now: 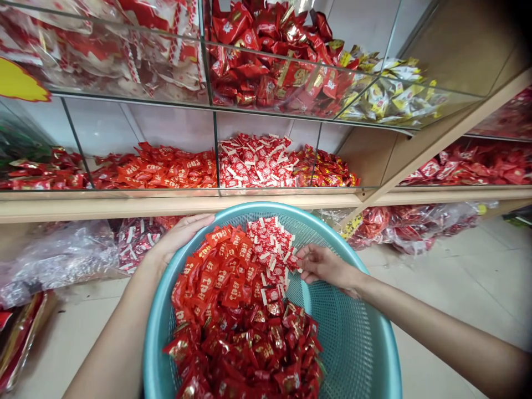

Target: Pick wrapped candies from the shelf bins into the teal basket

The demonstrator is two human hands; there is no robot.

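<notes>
A round teal plastic basket (366,343) fills the lower middle of the head view, heaped with red wrapped candies (236,310) and red-and-white wrapped candies (270,249). My left hand (178,238) grips the basket's far left rim, fingers curled over the edge. My right hand (322,266) reaches into the basket from the right, with its fingertips pinched on a red-and-white candy at the edge of that pile.
Glass-fronted shelf bins (266,166) hold sorted red candies, red-and-white candies and yellow ones (390,94) above. Clear bags of candy (58,255) lie under the wooden shelf ledge (124,206). Pale tiled floor (465,277) lies to the right.
</notes>
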